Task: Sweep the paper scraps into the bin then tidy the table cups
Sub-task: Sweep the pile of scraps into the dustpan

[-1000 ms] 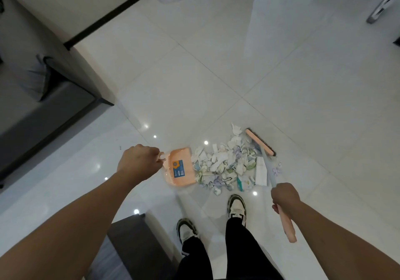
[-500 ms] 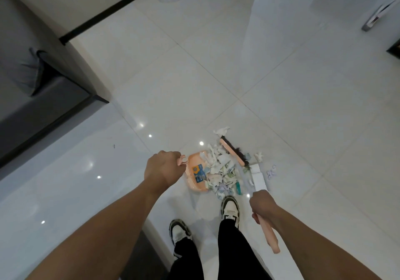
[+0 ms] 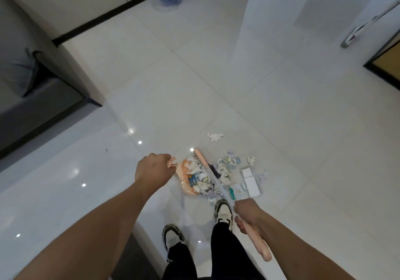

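My arms (image 3: 112, 219) are bare with no sleeves in view, I wear black trousers (image 3: 227, 251), and my sneakers (image 3: 224, 211) are white with black parts.

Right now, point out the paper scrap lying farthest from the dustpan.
The lone crumpled white scrap, alone on bare tile beyond the broom head; all others cluster by the dustpan.

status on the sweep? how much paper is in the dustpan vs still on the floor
Partly done: some scraps sit in the orange dustpan, held by the left hand. In hand: the right hand works the broom. Left: scraps right of the broom, one stray piece farther out, binning, cups.
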Demonstrator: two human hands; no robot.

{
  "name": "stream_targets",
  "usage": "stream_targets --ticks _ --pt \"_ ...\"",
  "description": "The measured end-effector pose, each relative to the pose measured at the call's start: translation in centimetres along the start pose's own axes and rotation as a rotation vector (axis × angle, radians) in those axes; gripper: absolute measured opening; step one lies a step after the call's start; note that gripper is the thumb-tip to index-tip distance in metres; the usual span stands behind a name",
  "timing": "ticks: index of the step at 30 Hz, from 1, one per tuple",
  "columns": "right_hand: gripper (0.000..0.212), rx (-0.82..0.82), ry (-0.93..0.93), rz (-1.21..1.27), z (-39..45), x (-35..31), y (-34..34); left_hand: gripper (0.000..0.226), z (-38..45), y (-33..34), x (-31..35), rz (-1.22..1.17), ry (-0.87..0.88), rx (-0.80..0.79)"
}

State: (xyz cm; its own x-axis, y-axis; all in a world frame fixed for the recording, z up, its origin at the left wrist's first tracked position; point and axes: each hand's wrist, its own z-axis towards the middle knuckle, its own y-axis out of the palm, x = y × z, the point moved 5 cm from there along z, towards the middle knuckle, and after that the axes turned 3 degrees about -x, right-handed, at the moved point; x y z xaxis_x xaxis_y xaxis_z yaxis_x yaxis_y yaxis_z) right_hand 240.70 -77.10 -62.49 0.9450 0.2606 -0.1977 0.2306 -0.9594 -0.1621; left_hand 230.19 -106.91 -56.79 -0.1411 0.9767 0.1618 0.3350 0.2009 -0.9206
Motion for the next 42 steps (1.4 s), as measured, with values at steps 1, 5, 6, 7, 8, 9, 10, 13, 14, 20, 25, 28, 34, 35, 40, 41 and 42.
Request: stream_targets --ticks 1,5,6,7,8,9,10,13,14,20,25,28,34,35,40,41,42 --pt "0.014 0.007 -0.013 0.009 -0.4 0.0 -0.4 0.021 -0.1 -0.1 -0.4 0.003 -0.003 0.001" --pt "0.021 0.096 -0.091 0.032 -1.5 -0.2 -2.2 0.02 -0.2 -1.2 -1.6 0.013 0.006 0.023" --pt "0.022 0.117 -0.097 0.022 -1.7 -0.2 -2.6 0.019 -0.1 -1.4 -1.8 0.017 0.012 0.028" --pt "0.021 0.144 -0.098 0.03 -1.8 -0.1 -3.1 0.019 -0.1 -1.6 -1.9 0.02 0.017 0.029" --pt "0.02 0.178 -0.095 0.048 -1.8 0.0 -3.7 0.018 -0.1 -1.8 -2.0 0.024 0.018 0.027" --pt "0.018 0.212 -0.095 0.058 -1.7 0.1 -4.4 0.018 -0.1 -1.8 -2.2 0.027 0.016 0.022" --pt "0.016 0.241 -0.094 0.062 -1.5 0.1 -5.1 0.017 0.0 -1.8 -2.4 0.031 0.014 0.017" --pt "0.015 0.305 -0.056 0.088 -0.4 0.8 -7.5 0.018 0.3 -1.3 -2.6 0.049 0.021 0.001" --pt "0.015 0.317 -0.04 0.091 0.2 1.2 -8.3 0.019 0.4 -1.1 -2.5 0.046 0.02 -0.002" --pt "0.017 0.306 0.06 0.149 2.4 3.8 -10.8 0.024 2.0 -0.2 -0.5 0.011 0.091 0.005" --pt "0.018 0.204 0.09 0.22 2.7 3.6 -8.7 0.024 3.3 -0.1 2.9 0.02 0.149 0.013" --pt "0.018 0.131 0.105 0.215 3.1 2.4 -7.0 0.024 3.7 -0.3 3.9 0.008 0.149 0.006" --pt "0.017 -0.002 0.13 0.167 3.4 0.3 -3.2 0.024 4.0 -0.6 3.7 0.028 0.121 -0.013" --pt "0.018 -0.015 0.132 0.17 3.3 0.1 -2.6 0.023 3.9 -0.6 3.6 0.027 0.118 -0.012" --pt "0.019 -0.048 0.114 0.197 2.5 -0.5 -0.9 0.021 3.6 -0.5 3.1 0.016 0.119 -0.01" --pt "0.019 -0.047 0.102 0.189 2.2 -0.6 -0.8 0.022 3.4 -0.5 2.8 0.014 0.118 -0.013" --pt "0.018 -0.044 0.092 0.18 1.8 -0.7 -0.8 0.024 3.2 -0.5 2.4 0.014 0.117 -0.014"
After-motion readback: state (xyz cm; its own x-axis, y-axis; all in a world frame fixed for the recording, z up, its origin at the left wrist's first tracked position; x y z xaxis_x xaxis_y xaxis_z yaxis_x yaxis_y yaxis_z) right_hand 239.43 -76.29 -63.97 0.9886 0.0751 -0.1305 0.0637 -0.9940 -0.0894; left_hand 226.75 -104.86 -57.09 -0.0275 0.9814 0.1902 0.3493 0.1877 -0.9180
